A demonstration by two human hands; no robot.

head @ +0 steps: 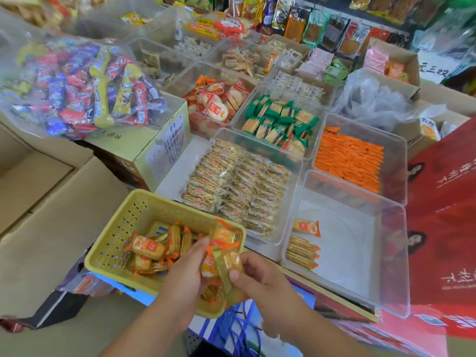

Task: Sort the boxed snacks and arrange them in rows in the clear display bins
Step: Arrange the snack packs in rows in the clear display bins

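Together, left hand (186,273), right hand (260,279), pinching snack packets (223,262), above basket (116,228)

The slotted basket (123,228) is showing a dull mustard yellow, and the snack packets (148,247) in it are showing golden yellow with orange ends and orange labels. In the clear bins (355,243), the flat packs (347,158) are glowing plain orange, the cracker packs (280,122) are mixing green with gold, and the round-biscuit packs (216,101) are mixing red with white. The cartons (443,202) are showing deep red with white lettering.
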